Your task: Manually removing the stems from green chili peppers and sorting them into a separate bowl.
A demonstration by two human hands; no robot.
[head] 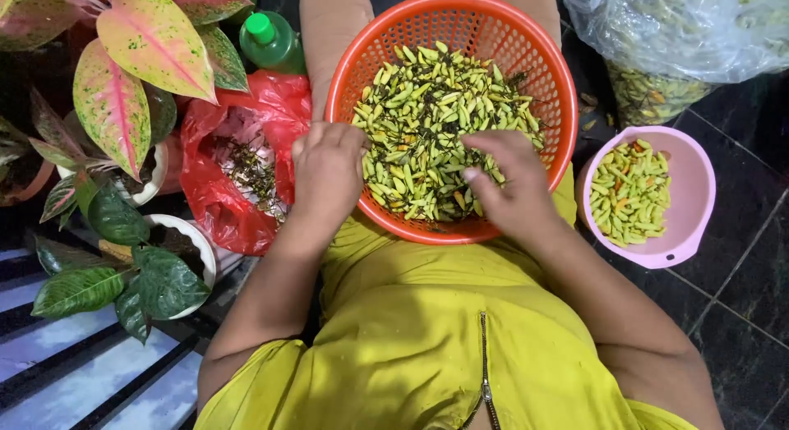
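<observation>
at the far left of the frame, potted plants with broad pink-and-green leaves point(136, 56) are spreading over white round pots point(185, 233), and darker green leaves are hanging lower down over pale striped flooring point(49, 348) in the lower left corner. just right of the plants, a crumpled red plastic bag point(222, 200) is lying open, holding a scatter of dark stems, and a green plastic bottle with a bright green cap point(271, 40) is standing above it at the upper edge.

next, left of centre, the left hand point(327, 171) is resting knuckles-up on the left rim of a round orange plastic perforated basket point(526, 52), its fingers point(329, 138) curled inward in a loose clench; what they are pinching, if anything, is hidden, so i cannot tell. the basket is sitting in the middle of the frame on the person's lap, against a yellow garment with a zip point(427, 331), and it is holding a heap of small pale green chillies point(427, 110), a few of them turning orange.

right of centre, the right hand point(514, 188) is reaching into the heap from the lower right, its fingers point(481, 142) bent and touching the chillies, loosely gathered rather than closed tight.

further right, a pink round plastic bowl point(694, 179) is sitting on the dark tiled floor point(740, 315), just beside the basket, holding a smaller pile of the same chillies. in the upper right corner, a clear plastic bag point(682, 32) full of more chillies is lying on the floor.
</observation>
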